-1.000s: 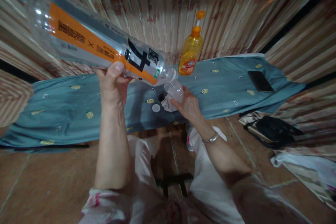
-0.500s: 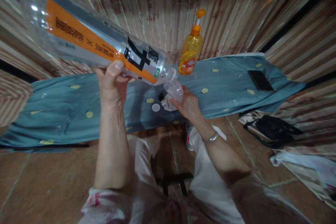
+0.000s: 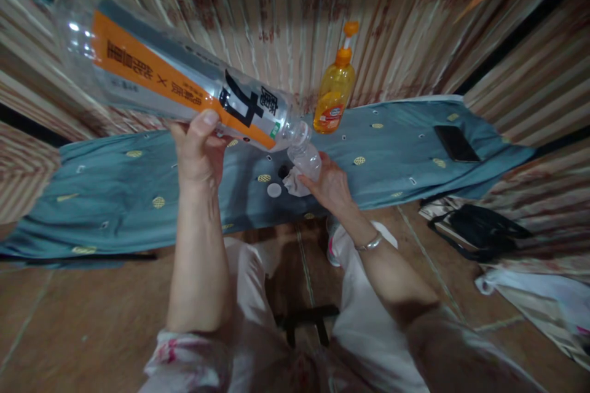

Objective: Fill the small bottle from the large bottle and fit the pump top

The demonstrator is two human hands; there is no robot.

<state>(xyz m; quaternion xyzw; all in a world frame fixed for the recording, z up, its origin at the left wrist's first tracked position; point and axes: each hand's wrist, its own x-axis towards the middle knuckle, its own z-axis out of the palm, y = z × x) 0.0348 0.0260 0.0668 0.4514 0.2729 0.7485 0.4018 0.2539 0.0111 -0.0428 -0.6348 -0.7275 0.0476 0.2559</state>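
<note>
You have one view only, from the camera on your head. It looks forward and down over your arms at the counter [image 3: 115, 196] under its blue-grey cloth, with the striped curtain [image 3: 276, 6] behind it. It sits close: your forearms and lap fill the lower half, and tiled floor [image 3: 69, 313] shows at both sides.

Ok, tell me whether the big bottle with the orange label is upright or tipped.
Tipped: the big bottle slants mouth-down in the left hand, its neck meeting the small bottle in the right hand.
</note>
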